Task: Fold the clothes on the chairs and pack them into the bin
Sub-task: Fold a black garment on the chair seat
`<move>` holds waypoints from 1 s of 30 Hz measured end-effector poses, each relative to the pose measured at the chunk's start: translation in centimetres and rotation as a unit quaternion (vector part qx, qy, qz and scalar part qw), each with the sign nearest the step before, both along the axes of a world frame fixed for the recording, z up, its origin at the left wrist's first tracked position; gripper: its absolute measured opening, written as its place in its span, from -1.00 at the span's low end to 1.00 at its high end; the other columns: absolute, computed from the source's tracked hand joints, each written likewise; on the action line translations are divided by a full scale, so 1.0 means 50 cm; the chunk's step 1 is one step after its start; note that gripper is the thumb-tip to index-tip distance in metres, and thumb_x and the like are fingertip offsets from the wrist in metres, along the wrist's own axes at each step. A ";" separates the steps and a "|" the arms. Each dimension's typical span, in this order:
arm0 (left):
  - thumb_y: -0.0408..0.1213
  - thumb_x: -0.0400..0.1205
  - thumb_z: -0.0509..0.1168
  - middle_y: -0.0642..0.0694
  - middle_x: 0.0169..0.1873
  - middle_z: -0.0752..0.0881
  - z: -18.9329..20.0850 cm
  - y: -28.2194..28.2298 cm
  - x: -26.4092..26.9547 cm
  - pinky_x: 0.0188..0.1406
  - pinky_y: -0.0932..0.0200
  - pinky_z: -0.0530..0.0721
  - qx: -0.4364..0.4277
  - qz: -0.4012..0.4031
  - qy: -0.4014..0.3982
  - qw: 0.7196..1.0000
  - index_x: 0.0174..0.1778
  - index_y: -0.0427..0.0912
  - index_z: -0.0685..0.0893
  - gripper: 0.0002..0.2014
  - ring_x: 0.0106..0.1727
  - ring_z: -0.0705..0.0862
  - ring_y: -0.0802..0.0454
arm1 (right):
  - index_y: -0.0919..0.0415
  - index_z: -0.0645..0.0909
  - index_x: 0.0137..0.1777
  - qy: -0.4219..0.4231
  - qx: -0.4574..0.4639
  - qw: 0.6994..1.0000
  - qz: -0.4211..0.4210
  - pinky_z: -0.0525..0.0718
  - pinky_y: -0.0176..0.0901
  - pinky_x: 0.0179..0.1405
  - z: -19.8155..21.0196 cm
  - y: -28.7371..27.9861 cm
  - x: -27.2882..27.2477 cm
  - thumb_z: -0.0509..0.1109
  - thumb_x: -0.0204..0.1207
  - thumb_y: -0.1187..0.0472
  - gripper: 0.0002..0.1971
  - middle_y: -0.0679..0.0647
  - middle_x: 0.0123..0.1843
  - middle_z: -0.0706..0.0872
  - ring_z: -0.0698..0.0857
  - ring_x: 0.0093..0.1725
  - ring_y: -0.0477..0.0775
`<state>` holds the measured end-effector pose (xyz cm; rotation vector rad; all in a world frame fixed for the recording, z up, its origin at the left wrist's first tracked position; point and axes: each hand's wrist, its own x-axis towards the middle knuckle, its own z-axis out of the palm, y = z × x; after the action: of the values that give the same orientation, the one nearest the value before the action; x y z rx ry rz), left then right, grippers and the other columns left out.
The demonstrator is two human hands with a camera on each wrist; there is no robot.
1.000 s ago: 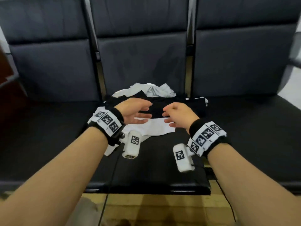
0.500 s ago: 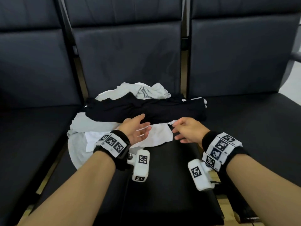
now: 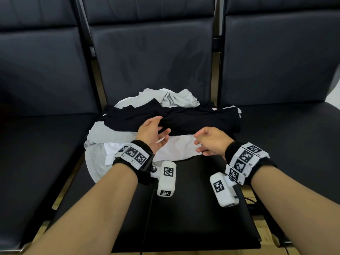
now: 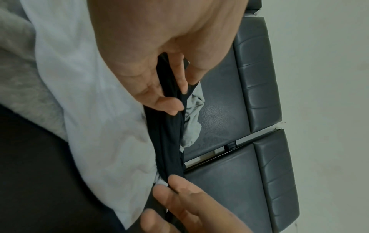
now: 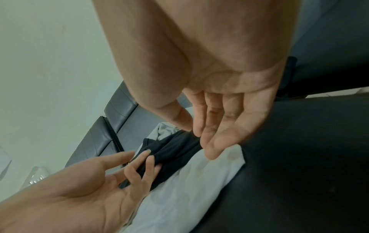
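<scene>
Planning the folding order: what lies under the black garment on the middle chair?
Under the black garment lie a white garment, showing at the near edge, and a grey garment, showing at the left and behind. Anything else beneath is covered.

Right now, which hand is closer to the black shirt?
Left. The left hand has its fingers already on the black shirt, while the right hand hangs open over the white shirt, at the black one's front edge.
</scene>
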<state>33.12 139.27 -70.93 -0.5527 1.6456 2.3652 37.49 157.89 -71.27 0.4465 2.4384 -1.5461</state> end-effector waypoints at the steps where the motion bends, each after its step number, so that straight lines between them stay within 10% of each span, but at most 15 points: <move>1: -0.16 0.78 0.37 -0.19 0.25 0.70 -0.001 0.000 0.003 -0.34 0.17 0.74 0.000 -0.001 0.007 1.000 0.29 -0.09 0.73 -0.80 0.00 0.81 -0.09 | 0.14 0.62 0.27 0.000 0.002 1.000 -0.001 0.79 -0.17 -0.09 0.000 0.003 0.002 0.23 0.73 0.22 -0.80 0.06 0.15 0.79 0.84 -0.03 0.03; 10: -0.16 0.78 0.37 -0.13 -0.17 0.72 -0.014 -0.003 -0.001 -0.39 0.27 0.63 -0.054 0.015 0.054 0.997 0.12 -0.23 0.82 -0.78 -0.34 0.64 0.12 | 0.10 0.63 0.24 0.011 0.017 1.000 0.003 0.82 -0.17 -0.10 0.009 0.021 0.012 0.27 0.73 0.20 -0.83 0.03 0.13 0.80 0.86 0.03 0.04; 19: 0.00 0.73 0.37 -0.01 -0.58 0.51 0.007 0.004 0.020 -0.46 0.20 0.49 -0.146 -0.112 0.061 0.981 -0.58 -0.07 0.52 -0.47 -0.47 0.47 0.02 | 0.14 0.52 0.36 0.056 0.029 0.998 0.000 0.83 -0.13 -0.13 -0.004 0.016 -0.007 0.31 0.73 0.16 -0.75 0.14 0.19 0.72 0.81 0.11 0.11; 23: 0.00 0.76 0.30 -0.09 -0.48 0.64 0.008 0.033 0.046 -0.27 0.13 0.59 -0.209 -0.292 0.062 0.931 -0.57 -0.13 0.67 -0.46 -0.33 0.57 -0.04 | 0.03 0.47 0.48 0.113 0.080 0.990 -0.003 0.68 0.00 0.34 -0.003 0.014 -0.020 0.35 0.68 0.01 -0.60 0.08 0.31 0.64 0.68 0.26 0.05; 30: -0.08 0.83 0.18 -0.06 -0.05 0.80 0.003 0.051 0.071 -0.01 0.15 0.76 -0.315 -0.507 0.034 0.802 -0.09 -0.12 0.88 -0.60 -0.15 0.77 0.06 | 0.03 0.48 0.64 0.067 0.116 0.983 0.126 0.48 -0.23 0.44 -0.002 0.005 0.002 0.31 0.76 -0.01 -0.53 0.04 0.38 0.72 0.65 0.39 0.00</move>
<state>36.68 141.81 -70.78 0.3196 2.0087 1.0592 37.57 158.12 -71.38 0.0665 2.6678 -1.2341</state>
